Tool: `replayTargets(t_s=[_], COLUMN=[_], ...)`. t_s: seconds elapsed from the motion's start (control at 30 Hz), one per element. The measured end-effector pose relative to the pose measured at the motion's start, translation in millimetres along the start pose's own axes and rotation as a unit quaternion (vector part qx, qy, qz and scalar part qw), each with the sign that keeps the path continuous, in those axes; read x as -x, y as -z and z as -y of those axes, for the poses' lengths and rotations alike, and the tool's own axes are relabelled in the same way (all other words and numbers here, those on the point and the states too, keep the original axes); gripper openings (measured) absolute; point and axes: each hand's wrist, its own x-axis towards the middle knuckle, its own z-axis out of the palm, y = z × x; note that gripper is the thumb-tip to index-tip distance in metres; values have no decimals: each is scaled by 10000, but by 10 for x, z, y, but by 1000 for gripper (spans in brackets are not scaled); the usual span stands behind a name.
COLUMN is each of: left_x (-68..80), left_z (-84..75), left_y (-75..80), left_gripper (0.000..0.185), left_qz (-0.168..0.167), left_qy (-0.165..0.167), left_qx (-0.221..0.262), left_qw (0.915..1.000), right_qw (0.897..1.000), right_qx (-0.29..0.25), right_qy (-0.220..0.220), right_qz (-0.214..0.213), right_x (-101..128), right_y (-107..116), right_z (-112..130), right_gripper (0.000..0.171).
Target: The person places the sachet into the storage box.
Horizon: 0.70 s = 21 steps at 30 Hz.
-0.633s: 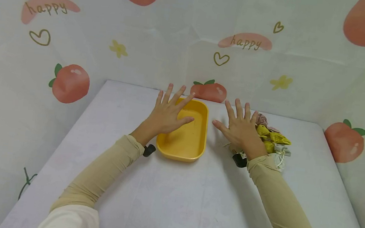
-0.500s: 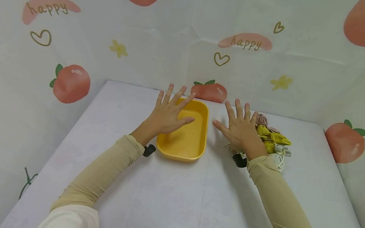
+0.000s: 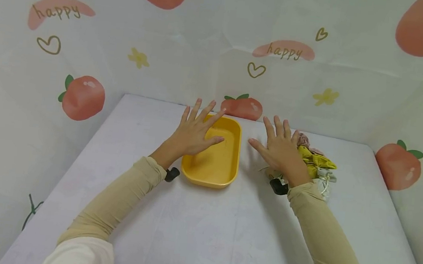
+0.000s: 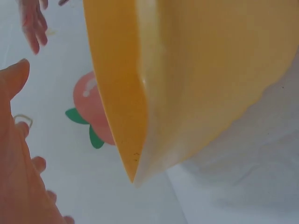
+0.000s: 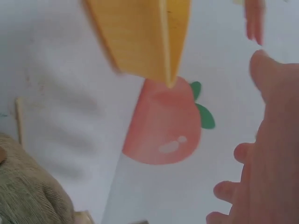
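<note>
**Both hands flat and spread, yellow tray between them**

Hardly anything has shifted since the earlier frames: the right hand (image 3: 282, 150) has edged very slightly to its right, and the left hand (image 3: 193, 132) sits where it was. That left hand is palm down over the near-left part of the yellow tray (image 3: 227, 168), fingers straight and fanned apart, gripping nothing; whether the palm actually rests on the tray's rim or floats just above it, I cannot tell. Over to the right hand, also palm down, fingers spread and straight, nothing pinched, hovering over or resting on the white table (image 3: 200, 234) just beside the tray's right wall. Tucked right against that hand's outer side is a heap of cloth bits (image 3: 316, 162), olive-yellow, pink and pale, with a string trailing. The tray itself lies on the table at centre, toward the back wall, nothing inside it. Behind it all hangs a backdrop (image 3: 165, 58) printed with peaches, hearts and the word "happy". From the left wrist, the tray's corner (image 4: 140, 140) fills the view close up.
</note>
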Motion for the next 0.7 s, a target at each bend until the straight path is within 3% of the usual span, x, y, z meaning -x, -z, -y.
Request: replayTargets(t_s=[0.17, 0.37, 0.53, 0.7], left_x=[36, 45, 53, 84], left_z=[48, 117, 187, 249], left_y=[1, -23, -31, -19], left_gripper=[81, 79, 75, 72], left_qz=[-28, -345, -713, -921], left_qy=[-190, -484, -507, -454], left_qx=[303, 558, 915, 1157], left_qw=[9994, 9967, 9920, 9880], right_qw=[9987, 9887, 9744, 9677], right_qx=[-491, -1405, -2070, -2257], right_qy=[53, 158, 124, 70], right_qz=[-145, -498, -867, -1124], right_x=[95, 231, 350, 461], right_y=[98, 160, 169, 179], right_z=[-71, -245, -360, -428], right_gripper=[97, 93, 87, 84])
